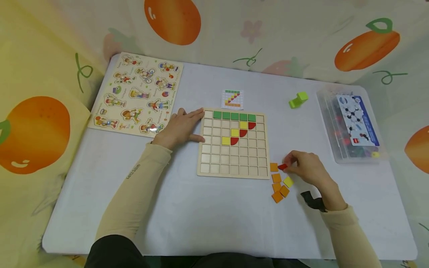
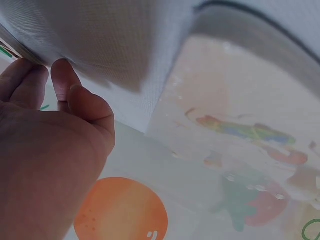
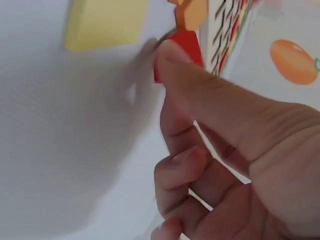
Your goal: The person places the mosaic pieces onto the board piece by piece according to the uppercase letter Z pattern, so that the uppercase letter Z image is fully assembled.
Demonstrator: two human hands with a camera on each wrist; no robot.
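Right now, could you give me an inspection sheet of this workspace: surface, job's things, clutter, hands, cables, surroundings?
Surface: white table
Job's things: grid board, partly filled; card behind it; orange tiles and yellow tile loose at its right
Clutter: puzzle at left; green blocks and clear box at right
Hands: left hand at board's left edge; right hand pinches red piece
Cables: nothing seen
Surroundings: fruit-print cloth

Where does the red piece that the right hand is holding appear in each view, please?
Head: the red piece is right of centre, to the right of the board, pinched by the right hand.
Left wrist: not in this picture.
Right wrist: upper middle, partly covered by that hand.
Shared landmark: orange fruit prints on the cloth, perhaps not the same one.
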